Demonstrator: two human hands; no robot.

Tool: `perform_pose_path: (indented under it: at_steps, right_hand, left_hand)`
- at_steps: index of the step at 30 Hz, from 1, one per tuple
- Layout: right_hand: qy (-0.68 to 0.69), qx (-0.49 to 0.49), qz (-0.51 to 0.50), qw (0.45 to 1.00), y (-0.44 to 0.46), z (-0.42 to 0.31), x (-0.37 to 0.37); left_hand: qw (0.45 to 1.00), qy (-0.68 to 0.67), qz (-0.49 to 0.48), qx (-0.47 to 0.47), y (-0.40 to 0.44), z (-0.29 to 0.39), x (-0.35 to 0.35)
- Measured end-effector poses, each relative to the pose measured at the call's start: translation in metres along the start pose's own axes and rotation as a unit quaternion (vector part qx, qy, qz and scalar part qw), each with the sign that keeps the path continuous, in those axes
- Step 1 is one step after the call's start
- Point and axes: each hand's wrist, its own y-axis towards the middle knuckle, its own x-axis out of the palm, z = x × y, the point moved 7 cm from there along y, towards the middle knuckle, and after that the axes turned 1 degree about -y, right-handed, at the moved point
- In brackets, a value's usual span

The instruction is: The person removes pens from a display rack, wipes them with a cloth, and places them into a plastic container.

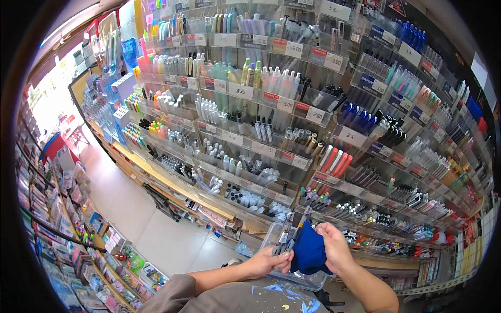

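Observation:
My left hand [267, 262] is closed around a few dark pens [285, 233], one bearing a white barcode label, and their upper ends point away from me. A dark blue cloth [310, 252] hangs beside the pens, pinched at its right edge by my right hand [335, 247]. The fingertips of my left hand meet the cloth's left side. Beneath both hands lies a clear plastic bin [313, 281], partly hidden by the cloth and my arms.
A tall pen rack [250, 151] with clear tiers and price tags [240, 91] rises in front of me. Red pens [335, 161] and capped white pens [245, 198] fill some compartments. Shelves of small packaged goods [112, 237] line the left, across a tiled aisle [169, 235].

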Motion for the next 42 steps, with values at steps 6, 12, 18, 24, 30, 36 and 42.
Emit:
perform_pose_path:
  at_steps: [6,12,18,24,30,36,42]
  right_hand:
    - [-0.194,0.064,-0.113,0.972,-0.011,0.037,0.003]
    - [-0.260,0.151,-0.144,0.943,-0.031,0.044,0.015]
    - [0.168,0.082,0.041,0.981,-0.002,0.010,-0.024]
    - [0.139,-0.079,-0.064,0.985,-0.003,-0.039,0.014]
    - [-0.306,-0.331,-0.005,0.893,-0.025,-0.018,0.036]
    - [-0.339,-0.090,0.047,0.935,-0.020,-0.009,0.026]
    - [-0.189,-0.066,0.045,0.979,-0.004,0.026,0.010]
  left_hand:
    - [1.000,-0.017,0.016,0.001,0.000,0.001,0.002]
    - [0.998,0.005,0.061,0.005,-0.003,0.010,-0.008]
    - [0.999,0.024,-0.008,0.031,0.000,0.005,0.000]
    - [0.998,0.051,-0.025,-0.003,0.001,-0.005,0.000]
    - [0.994,0.104,-0.016,-0.009,0.003,-0.017,-0.005]
    - [0.980,0.198,-0.032,0.002,-0.003,0.007,0.023]
    - [0.987,0.135,-0.066,0.053,-0.009,0.015,0.041]
